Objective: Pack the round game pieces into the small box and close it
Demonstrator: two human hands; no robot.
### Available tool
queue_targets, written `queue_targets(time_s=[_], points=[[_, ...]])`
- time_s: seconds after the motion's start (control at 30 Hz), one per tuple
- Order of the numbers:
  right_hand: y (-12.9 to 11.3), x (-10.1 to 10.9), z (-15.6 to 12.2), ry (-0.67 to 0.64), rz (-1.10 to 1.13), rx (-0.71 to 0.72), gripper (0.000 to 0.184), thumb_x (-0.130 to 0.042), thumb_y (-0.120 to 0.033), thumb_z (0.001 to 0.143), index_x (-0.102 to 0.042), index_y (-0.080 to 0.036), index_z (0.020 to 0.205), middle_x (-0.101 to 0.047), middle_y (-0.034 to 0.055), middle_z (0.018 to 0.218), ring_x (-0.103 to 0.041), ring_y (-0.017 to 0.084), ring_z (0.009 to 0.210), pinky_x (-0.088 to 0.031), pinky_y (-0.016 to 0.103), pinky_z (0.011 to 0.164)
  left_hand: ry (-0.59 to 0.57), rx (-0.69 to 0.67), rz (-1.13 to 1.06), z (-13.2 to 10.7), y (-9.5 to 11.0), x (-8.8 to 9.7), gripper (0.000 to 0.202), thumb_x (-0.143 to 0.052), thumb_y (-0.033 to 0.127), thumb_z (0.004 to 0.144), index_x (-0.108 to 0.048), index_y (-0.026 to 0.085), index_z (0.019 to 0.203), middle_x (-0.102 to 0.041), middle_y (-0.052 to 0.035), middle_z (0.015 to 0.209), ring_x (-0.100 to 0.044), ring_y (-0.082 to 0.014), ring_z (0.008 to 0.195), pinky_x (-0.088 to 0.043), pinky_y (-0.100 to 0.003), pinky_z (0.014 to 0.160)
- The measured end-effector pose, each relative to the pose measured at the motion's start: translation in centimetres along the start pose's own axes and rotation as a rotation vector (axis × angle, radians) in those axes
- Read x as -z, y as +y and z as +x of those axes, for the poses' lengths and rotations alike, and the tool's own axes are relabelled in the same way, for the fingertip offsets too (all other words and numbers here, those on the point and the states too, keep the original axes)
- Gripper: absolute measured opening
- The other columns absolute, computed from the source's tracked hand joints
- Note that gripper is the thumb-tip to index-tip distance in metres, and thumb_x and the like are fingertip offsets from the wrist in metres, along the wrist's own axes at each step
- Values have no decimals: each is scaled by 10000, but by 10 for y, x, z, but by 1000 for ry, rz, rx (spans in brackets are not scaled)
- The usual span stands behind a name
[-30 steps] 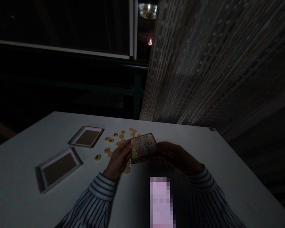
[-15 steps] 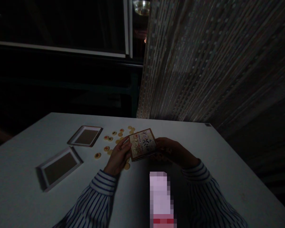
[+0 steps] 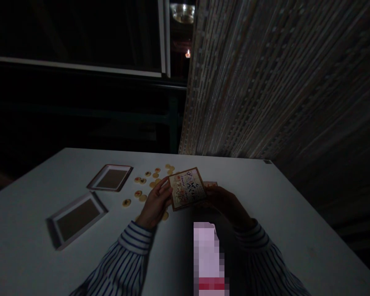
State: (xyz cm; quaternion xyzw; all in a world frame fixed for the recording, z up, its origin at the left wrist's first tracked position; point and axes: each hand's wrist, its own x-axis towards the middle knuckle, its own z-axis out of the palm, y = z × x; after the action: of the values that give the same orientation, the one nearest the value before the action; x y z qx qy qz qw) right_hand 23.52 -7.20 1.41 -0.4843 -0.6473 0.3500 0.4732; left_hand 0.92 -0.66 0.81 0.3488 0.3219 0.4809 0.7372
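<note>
Above the table, my left hand [image 3: 156, 203] grips the left edge of a folded Chinese chess board [image 3: 187, 189], thumb on its front. Its printed face, with dark brush characters and small red marks, is tilted towards me. My right hand [image 3: 226, 201] is closed at the right edge, its fingers partly hidden behind the board and in shadow. A narrow reddish patterned strip [image 3: 211, 183] shows just above the right fingers; whether it belongs to the board I cannot tell. Several round chess pieces [image 3: 137, 193] lie scattered beside and beyond my left hand, some covered by it.
Left on the white table [image 3: 280, 230] lie two shallow box halves, a near one [image 3: 77, 218] and a far one [image 3: 112, 176]. A bead-string curtain [image 3: 234, 82] hangs beyond the right back edge. A blurred pink-white shape [image 3: 208, 250] is at the front.
The board has shifted slightly right. My right hand has drawn a little lower and nearer, and the reddish strip has come into sight behind the board. My left hand keeps its grip.
</note>
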Motion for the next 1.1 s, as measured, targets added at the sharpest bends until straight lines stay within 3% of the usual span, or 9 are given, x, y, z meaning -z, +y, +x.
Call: queue_targets(time_s=[0.13,0.4,0.63,0.87,1.0,1.1], points=[[7,-3,-4,53,181,-66,273,-602,-303,752,-587,-242,1018,-658,39,1002,-623,189,909,-544,348,776,27,-15,30,0,-2,-2,562,-657,215,695,-441,255,1212,-474,-88,1293,-529,-206,1086,-483,-333,855],[10,-4,-8,103,155,-89,293,-622,-299,735,-604,-230,1019,-672,46,980,-629,201,903,-552,372,781,35,-48,61,1,-7,-1,598,-657,220,694,-415,273,1238,-465,-78,1303,-514,-204,1107,-449,-355,904],[13,-11,-9,159,318,-147,305,-655,-319,703,-615,-221,989,-681,46,949,-644,199,857,-562,372,755,28,-81,80,2,-10,0,627,-650,234,705,-377,253,1270,-433,-103,1326,-488,-219,1135,-429,-362,922],[8,-9,-9,221,229,-117,269,-630,-324,727,-638,-218,974,-686,50,933,-641,207,859,-556,379,762,29,-98,142,2,-10,1,679,-666,245,685,-356,212,1288,-503,-125,1258,-506,-221,1114,-393,-377,949],[6,-5,-10,264,199,-86,249,-622,-296,736,-647,-225,974,-675,38,979,-622,202,914,-528,387,818,35,-115,203,3,-11,1,629,-668,276,680,-412,192,1249,-552,-117,1199,-530,-221,1080,-399,-384,936],[6,-3,-10,287,202,-56,247,-612,-292,745,-651,-236,983,-668,32,1005,-615,204,933,-515,394,836,113,-147,318,4,-10,2,536,-664,332,672,-512,163,1157,-598,-110,1127,-566,-217,1018,-411,-384,917]])
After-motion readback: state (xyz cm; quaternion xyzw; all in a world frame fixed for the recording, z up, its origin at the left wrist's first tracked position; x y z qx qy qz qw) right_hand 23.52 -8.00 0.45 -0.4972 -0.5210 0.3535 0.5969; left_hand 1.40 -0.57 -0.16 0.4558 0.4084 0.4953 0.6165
